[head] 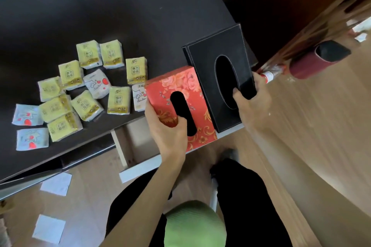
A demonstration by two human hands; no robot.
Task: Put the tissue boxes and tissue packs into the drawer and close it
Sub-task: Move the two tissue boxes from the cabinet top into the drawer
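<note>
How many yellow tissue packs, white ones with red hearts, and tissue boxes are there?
Yellow tissue packs: 9
White tissue packs with red hearts: 4
Tissue boxes: 2, the red box in the left hand and the black box in the right hand
Total: 15

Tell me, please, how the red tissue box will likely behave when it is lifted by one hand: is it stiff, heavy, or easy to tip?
The red tissue box looks like thin cardboard, so probably light and fairly stiff, though squeezable. The left hand hooks its thumb into the slot, so it may tilt. Its flat sides should not roll.
</note>
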